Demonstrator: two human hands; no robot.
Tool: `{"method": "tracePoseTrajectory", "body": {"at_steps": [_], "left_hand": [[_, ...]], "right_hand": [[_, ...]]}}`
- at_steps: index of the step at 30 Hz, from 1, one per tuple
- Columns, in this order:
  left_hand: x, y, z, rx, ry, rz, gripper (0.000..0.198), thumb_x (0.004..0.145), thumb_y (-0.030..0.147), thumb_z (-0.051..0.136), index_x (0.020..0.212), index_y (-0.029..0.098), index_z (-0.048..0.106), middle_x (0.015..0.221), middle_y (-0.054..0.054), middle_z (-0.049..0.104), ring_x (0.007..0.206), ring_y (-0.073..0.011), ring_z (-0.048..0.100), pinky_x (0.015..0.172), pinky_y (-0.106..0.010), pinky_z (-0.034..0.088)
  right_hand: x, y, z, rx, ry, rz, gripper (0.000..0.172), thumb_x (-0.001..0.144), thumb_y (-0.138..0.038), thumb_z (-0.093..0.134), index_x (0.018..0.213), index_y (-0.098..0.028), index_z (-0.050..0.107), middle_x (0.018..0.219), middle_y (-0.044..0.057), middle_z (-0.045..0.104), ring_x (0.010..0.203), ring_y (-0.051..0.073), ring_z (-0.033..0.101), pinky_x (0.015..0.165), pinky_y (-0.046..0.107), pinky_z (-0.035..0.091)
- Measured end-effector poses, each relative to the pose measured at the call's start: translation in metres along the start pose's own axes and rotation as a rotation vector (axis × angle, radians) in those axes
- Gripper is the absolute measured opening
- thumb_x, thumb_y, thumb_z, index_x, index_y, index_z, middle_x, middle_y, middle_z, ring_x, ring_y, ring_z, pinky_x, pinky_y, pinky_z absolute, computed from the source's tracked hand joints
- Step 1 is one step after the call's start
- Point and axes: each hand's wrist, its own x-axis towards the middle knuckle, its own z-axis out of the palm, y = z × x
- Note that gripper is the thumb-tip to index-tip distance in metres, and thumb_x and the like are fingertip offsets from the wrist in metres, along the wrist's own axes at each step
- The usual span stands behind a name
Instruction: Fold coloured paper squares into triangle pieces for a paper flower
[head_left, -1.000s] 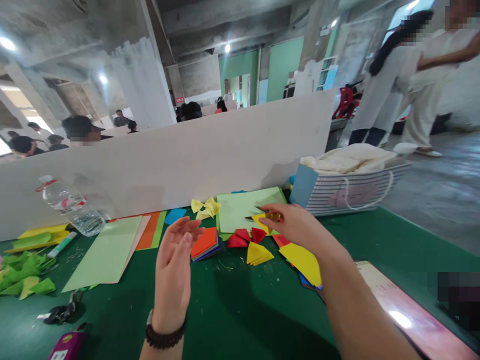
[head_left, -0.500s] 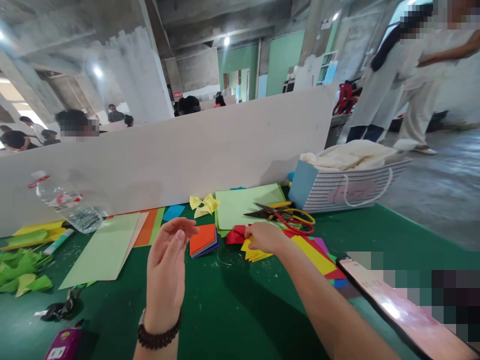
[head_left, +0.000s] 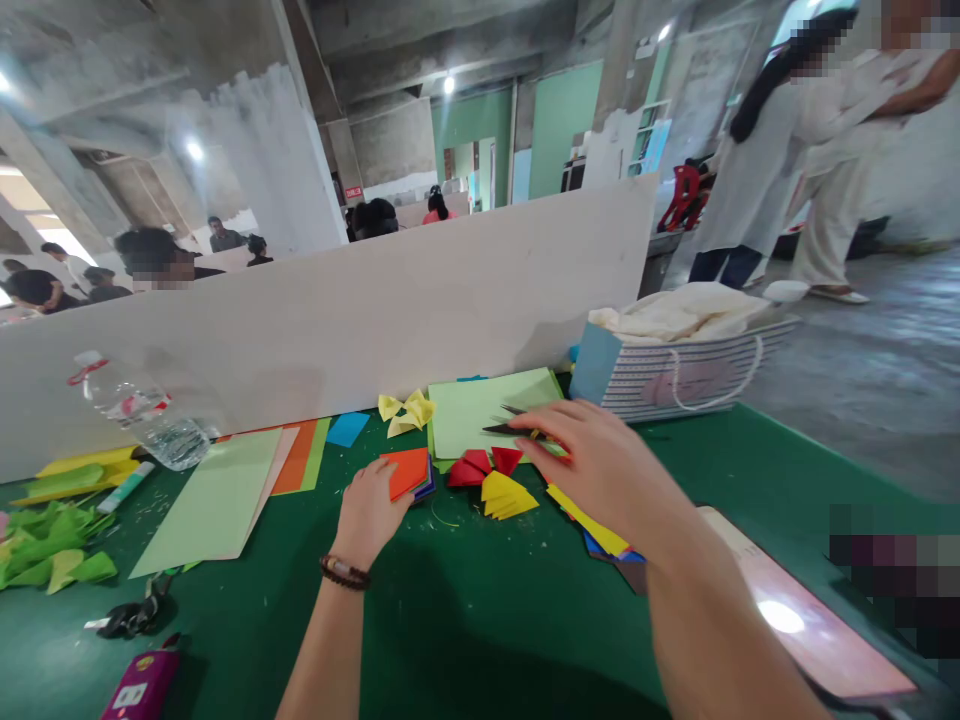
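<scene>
On the green table (head_left: pixel 480 620), your left hand (head_left: pixel 367 515) rested with its fingers curled onto the near edge of the stack of coloured paper squares (head_left: pixel 411 470); whether it pinched the top sheet could not be told. Past the folded pieces (head_left: pixel 495 485), your right hand (head_left: pixel 600 465) hung palm down, fingers loosely spread and empty, over the scissors (head_left: pixel 501 428). This looked like the picking-up step, and freeing one square would call for a fingertip pinch at its corner.

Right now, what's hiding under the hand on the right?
Dark metal scissor blades poke out from under the right hand, lying on a light green paper sheet. The hand covers the rest of the scissors.
</scene>
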Motion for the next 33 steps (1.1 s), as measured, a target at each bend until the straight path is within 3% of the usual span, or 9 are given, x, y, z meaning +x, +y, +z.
{"method": "tracePoseTrajectory", "body": {"at_steps": [2, 4, 9, 12, 14, 21, 27, 30, 33], "left_hand": [[0.007, -0.008, 0.013, 0.019, -0.029, -0.007, 0.044, 0.08, 0.032, 0.066, 0.122, 0.017, 0.061, 0.133, -0.013, 0.057, 0.123, -0.033, 0.052, 0.1, -0.043, 0.043], [0.011, -0.013, 0.023, 0.035, -0.037, -0.005, 0.039, 0.08, 0.031, 0.065, 0.118, 0.018, 0.064, 0.128, -0.013, 0.061, 0.12, -0.031, 0.055, 0.098, -0.039, 0.045], [0.015, -0.018, 0.037, 0.06, -0.014, 0.024, 0.026, 0.086, 0.017, 0.053, 0.106, 0.017, 0.069, 0.111, -0.01, 0.07, 0.105, -0.0254, 0.064, 0.091, -0.035, 0.048], [0.018, -0.019, 0.041, 0.057, 0.003, 0.061, 0.026, 0.088, 0.02, 0.053, 0.107, 0.018, 0.069, 0.114, -0.009, 0.069, 0.106, -0.0229, 0.063, 0.092, -0.033, 0.047], [0.019, -0.018, 0.043, 0.051, 0.012, 0.084, 0.03, 0.086, 0.024, 0.058, 0.115, 0.019, 0.066, 0.119, -0.007, 0.067, 0.11, -0.0222, 0.061, 0.095, -0.032, 0.045], [0.018, -0.008, 0.041, 0.017, 0.079, 0.029, 0.021, 0.087, 0.019, 0.053, 0.098, 0.019, 0.071, 0.097, -0.005, 0.073, 0.09, -0.0212, 0.066, 0.084, -0.031, 0.047], [0.02, -0.008, 0.03, -0.069, 0.135, -0.029, 0.02, 0.085, 0.037, 0.06, 0.088, 0.021, 0.072, 0.092, -0.004, 0.074, 0.083, -0.0212, 0.069, 0.073, -0.028, 0.051], [0.014, -0.003, 0.013, -0.108, 0.197, -0.008, 0.022, 0.088, 0.036, 0.056, 0.09, 0.021, 0.073, 0.094, -0.005, 0.074, 0.083, -0.0212, 0.069, 0.074, -0.03, 0.053], [-0.01, 0.016, -0.016, -0.141, 0.369, 0.025, 0.023, 0.091, 0.033, 0.052, 0.098, 0.022, 0.071, 0.105, -0.006, 0.071, 0.102, -0.0223, 0.064, 0.094, -0.036, 0.048]], "right_hand": [[-0.013, -0.022, -0.027, 0.116, 0.199, -0.021, 0.013, 0.089, -0.026, 0.054, 0.095, -0.024, 0.065, 0.087, 0.003, 0.068, 0.082, 0.018, 0.062, 0.073, 0.032, 0.048], [-0.029, -0.043, -0.028, 0.243, 0.279, -0.094, 0.012, 0.087, -0.017, 0.056, 0.095, -0.023, 0.063, 0.078, 0.001, 0.065, 0.072, 0.015, 0.059, 0.065, 0.028, 0.045], [-0.077, -0.062, 0.067, 0.302, 0.149, -0.383, 0.01, 0.087, -0.015, 0.053, 0.089, -0.02, 0.06, 0.061, -0.001, 0.058, 0.057, 0.013, 0.048, 0.055, 0.029, 0.032], [-0.1, -0.053, 0.12, 0.332, 0.064, -0.372, 0.011, 0.087, -0.015, 0.051, 0.085, -0.02, 0.06, 0.058, -0.002, 0.058, 0.056, 0.013, 0.048, 0.056, 0.029, 0.028], [-0.107, -0.047, 0.134, 0.394, 0.011, -0.345, 0.011, 0.087, -0.016, 0.051, 0.086, -0.02, 0.06, 0.061, -0.001, 0.06, 0.058, 0.012, 0.049, 0.057, 0.029, 0.028], [-0.108, -0.035, 0.127, 0.495, -0.031, -0.244, 0.011, 0.086, -0.016, 0.052, 0.087, -0.02, 0.061, 0.067, 0.0, 0.065, 0.06, 0.012, 0.053, 0.059, 0.028, 0.032], [-0.109, -0.032, 0.128, 0.497, -0.063, -0.225, 0.011, 0.087, -0.018, 0.052, 0.087, -0.021, 0.062, 0.067, 0.0, 0.066, 0.06, 0.012, 0.055, 0.06, 0.028, 0.034], [-0.109, -0.032, 0.129, 0.492, -0.068, -0.224, 0.011, 0.087, -0.017, 0.052, 0.086, -0.02, 0.063, 0.066, 0.0, 0.066, 0.059, 0.012, 0.055, 0.059, 0.027, 0.035], [-0.106, -0.029, 0.13, 0.497, -0.041, -0.191, 0.01, 0.087, -0.017, 0.053, 0.087, -0.02, 0.063, 0.067, 0.0, 0.066, 0.06, 0.012, 0.056, 0.059, 0.027, 0.036]]}}
